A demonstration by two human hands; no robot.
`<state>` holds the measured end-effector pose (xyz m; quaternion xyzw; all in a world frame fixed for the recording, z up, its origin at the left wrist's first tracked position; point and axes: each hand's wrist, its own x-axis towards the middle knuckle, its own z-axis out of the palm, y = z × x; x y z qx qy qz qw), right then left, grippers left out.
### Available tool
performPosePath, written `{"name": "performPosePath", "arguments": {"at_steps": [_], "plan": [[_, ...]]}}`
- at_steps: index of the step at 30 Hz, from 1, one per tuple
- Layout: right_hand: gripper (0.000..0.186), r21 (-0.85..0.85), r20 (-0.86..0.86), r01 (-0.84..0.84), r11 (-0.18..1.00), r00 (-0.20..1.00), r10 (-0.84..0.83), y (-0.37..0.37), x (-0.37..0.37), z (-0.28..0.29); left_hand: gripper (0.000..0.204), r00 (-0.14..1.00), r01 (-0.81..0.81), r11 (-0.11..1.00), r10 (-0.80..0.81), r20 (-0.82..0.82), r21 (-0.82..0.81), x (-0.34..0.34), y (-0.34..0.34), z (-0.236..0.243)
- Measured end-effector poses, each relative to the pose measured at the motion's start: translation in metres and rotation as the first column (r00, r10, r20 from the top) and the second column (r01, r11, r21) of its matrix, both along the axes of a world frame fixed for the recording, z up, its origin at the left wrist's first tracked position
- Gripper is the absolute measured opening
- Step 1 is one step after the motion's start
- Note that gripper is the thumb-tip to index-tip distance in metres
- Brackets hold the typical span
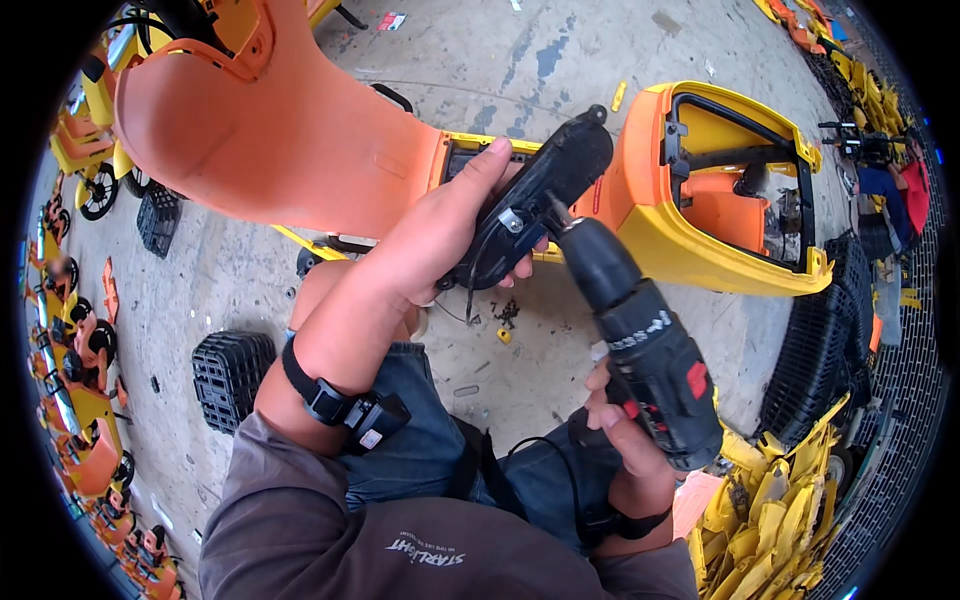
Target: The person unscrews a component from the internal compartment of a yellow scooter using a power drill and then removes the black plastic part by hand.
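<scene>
My left hand is wrapped round a long black plastic housing with a small metal lock or bolt on its face and a thin wire at its lower end. It is held tilted, its top end pointing up and right. My right hand grips a black cordless drill with red details. The drill's bit meets or nearly meets the housing beside the metal fitting; contact cannot be told. Behind the housing lies the orange and yellow scooter body, with an open yellow-rimmed section to the right.
A black plastic crate rests on the concrete floor at left. Yellow broken panels pile up at lower right, near black baskets. Small dark screws lie below the housing. More orange and yellow scooters line the left side.
</scene>
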<state>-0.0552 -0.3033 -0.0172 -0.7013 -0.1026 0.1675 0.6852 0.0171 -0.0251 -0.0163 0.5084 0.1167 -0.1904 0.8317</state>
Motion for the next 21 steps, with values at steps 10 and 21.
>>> {"name": "performPosePath", "arguments": {"at_steps": [10,21], "plan": [[0.051,0.019,-0.029,0.002,1.0,1.0,-0.001,0.003,0.003,0.014,0.057,0.998,-0.05,0.996,0.052,0.025,-0.067,-0.006,-0.001,0.003],[0.041,-0.252,0.097,0.006,0.968,0.995,0.019,0.002,-0.002,0.011,0.058,0.987,-0.114,0.99,0.122,0.099,-0.086,-0.007,-0.007,0.003]]}}
